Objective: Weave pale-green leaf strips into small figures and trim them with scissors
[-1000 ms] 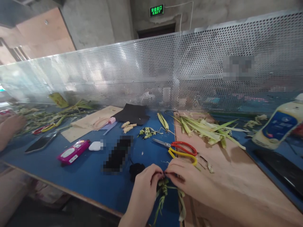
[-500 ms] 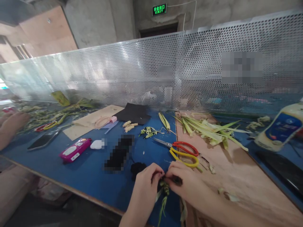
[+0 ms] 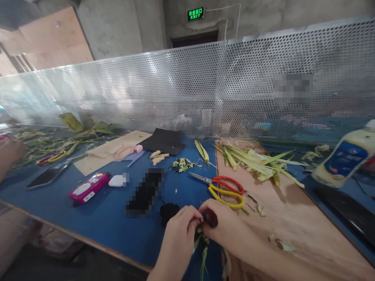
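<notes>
My left hand [image 3: 178, 234] and my right hand [image 3: 224, 224] meet at the near edge of the blue table [image 3: 96, 218], fingertips pinched together. Between them is a small woven piece of green leaf strips [image 3: 202, 244], its loose ends hanging down below my fingers. Both hands are closed on it. Red and yellow scissors [image 3: 224, 189] lie just beyond my right hand. A pile of green leaf strips [image 3: 258, 162] rests farther back on the brown board [image 3: 295, 222].
A pink device [image 3: 88, 188], a white case [image 3: 116, 180], a blurred dark object and black cloth [image 3: 165, 141] lie left of centre. A bottle [image 3: 344, 158] lies at the right. Perforated metal screen [image 3: 187, 86] closes the back. Another person's hand [image 3: 8, 154] is at far left.
My hands have shifted slightly while working the woven piece; the dangling leaf ends hang shorter and lower. Small leaf scraps now lie on the board to my right.
</notes>
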Tool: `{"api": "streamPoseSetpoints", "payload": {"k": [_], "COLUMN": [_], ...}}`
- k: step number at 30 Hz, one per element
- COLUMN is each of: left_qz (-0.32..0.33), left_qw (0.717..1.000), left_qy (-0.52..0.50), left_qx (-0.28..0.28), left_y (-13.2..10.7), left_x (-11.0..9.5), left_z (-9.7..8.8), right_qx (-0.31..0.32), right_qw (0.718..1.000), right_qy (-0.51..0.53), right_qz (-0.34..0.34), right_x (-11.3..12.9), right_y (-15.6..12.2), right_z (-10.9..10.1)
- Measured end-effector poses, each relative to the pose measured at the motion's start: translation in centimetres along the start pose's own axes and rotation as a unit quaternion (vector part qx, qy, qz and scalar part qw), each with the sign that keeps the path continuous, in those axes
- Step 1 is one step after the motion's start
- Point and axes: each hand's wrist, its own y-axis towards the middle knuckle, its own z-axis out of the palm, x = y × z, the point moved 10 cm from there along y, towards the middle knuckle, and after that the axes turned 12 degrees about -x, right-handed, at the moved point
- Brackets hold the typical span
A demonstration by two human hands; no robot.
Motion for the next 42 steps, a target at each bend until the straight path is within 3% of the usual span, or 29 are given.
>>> {"api": "streamPoseSetpoints", "payload": {"k": [6, 12, 21, 31, 34, 42], "left_qz": [0.041, 0.026, 0.023, 0.012, 0.012, -0.022], "left_qw": [0.999, 0.999, 0.999, 1.0, 1.0, 1.0], "left_qy": [-0.012, 0.04, 0.026, 0.023, 0.02, -0.005], "left_qx": [-0.004, -0.014, -0.003, -0.007, -0.006, -0.009], "left_y": [-0.2, -0.5, -0.1, -0.3, -0.3, -0.3], "left_x": [-0.6, -0.2, -0.5, -0.4, -0.2, 0.2], "left_z": [-0.1, -0.2, -0.2, -0.3, -0.3, -0.4], "right_qx": [-0.001, -0.025, -0.045, 0.039, 0.063, 0.048], "right_qw": [1.0, 0.999, 0.998, 0.998, 0.997, 0.998], "right_qy": [-0.008, -0.022, -0.039, 0.027, 0.034, 0.012], "right_qz": [-0.029, -0.04, -0.02, 0.035, 0.023, -0.032], "right_x": [0.9, 1.1, 0.2, -0.2, 0.0, 0.8], "right_y": [-0.3, -0.6, -0.8, 0.0, 0.1, 0.0], "right_z": [0.2, 0.2, 0.1, -0.4, -0.6, -0.3]}}
